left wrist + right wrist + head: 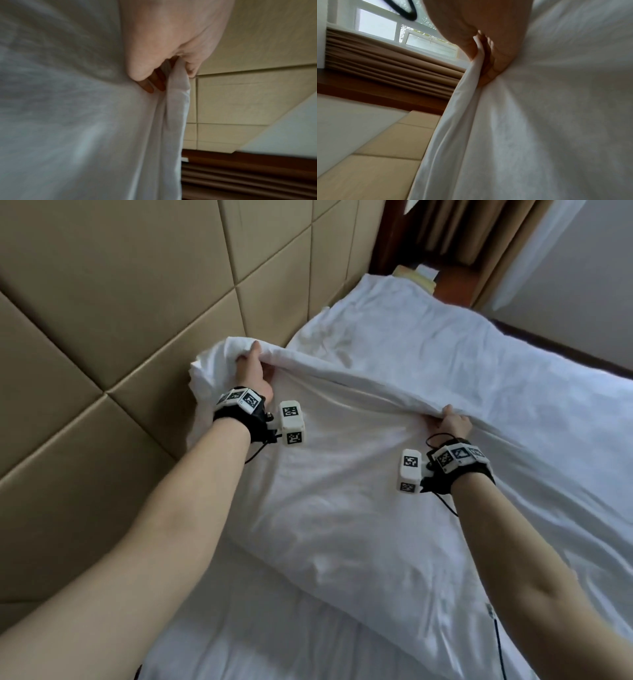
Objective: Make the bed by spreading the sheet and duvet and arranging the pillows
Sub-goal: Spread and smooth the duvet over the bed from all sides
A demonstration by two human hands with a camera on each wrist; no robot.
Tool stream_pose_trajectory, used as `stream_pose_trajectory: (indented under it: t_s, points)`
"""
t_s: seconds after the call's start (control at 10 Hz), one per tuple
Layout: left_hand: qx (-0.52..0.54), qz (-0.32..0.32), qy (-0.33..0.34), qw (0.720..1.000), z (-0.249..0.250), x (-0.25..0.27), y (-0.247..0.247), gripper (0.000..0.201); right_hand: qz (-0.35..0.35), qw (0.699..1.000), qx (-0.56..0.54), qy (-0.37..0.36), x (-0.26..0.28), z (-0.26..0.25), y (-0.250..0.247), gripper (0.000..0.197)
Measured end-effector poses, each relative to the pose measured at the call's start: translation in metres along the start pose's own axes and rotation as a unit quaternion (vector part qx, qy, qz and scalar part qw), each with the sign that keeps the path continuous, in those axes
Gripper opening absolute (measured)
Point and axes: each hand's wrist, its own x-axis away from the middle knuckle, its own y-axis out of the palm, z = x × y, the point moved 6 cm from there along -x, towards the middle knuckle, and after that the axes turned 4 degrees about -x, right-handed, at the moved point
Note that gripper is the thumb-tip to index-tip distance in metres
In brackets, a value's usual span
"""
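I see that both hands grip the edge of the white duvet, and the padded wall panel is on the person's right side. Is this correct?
Not quite. Both the left hand and the right hand do grip the edge of the white duvet, but the padded wall panel is on the person's left side, not the right. The head view shows this.

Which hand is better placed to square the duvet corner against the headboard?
Left. The left hand grips the duvet at its bunched corner beside the padded headboard; the right hand holds the edge farther along.
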Motion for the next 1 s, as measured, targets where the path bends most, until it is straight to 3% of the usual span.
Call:
stream_pose_trajectory:
  t_s: [0.1,0.2,0.3,0.4,0.5,0.6,0.8,1.0]
  points:
    - [-0.064,-0.067,-0.007,0.996,-0.036,0.004,-0.001,0.06,-0.041,0.998,0.018,0.051,-0.031,0.038,0.004,0.016]
    - [-0.268,-0.071,0.017,0.961,-0.084,-0.012,-0.025,0.063,-0.078,0.984,-0.056,0.152,-0.024,0.084,0.002,0.026]
    - [-0.502,-0.137,0.165,0.838,-0.095,0.004,-0.009,0.063,-0.11,0.984,-0.04,0.131,-0.011,0.101,0.007,0.04]
    - [-0.618,-0.14,0.248,0.733,-0.104,0.011,-0.007,0.049,-0.149,0.984,-0.012,0.101,-0.002,0.108,0.007,0.01]
    - [-0.677,-0.112,0.264,0.678,-0.107,0.025,-0.013,0.052,-0.137,0.987,0.044,0.069,0.007,0.101,-0.01,0.019]
    - [-0.703,-0.097,0.25,0.659,-0.116,0.053,-0.02,0.054,-0.142,0.982,0.12,0.03,0.023,0.094,-0.04,0.04]
    - [-0.702,-0.124,0.224,0.665,-0.144,0.143,-0.023,0.057,-0.141,0.962,0.229,-0.036,0.075,0.063,-0.129,0.046]
    - [-0.724,-0.16,0.198,0.64,-0.19,0.265,-0.008,0.06,-0.109,0.95,0.288,-0.056,0.127,0.021,-0.269,0.049]
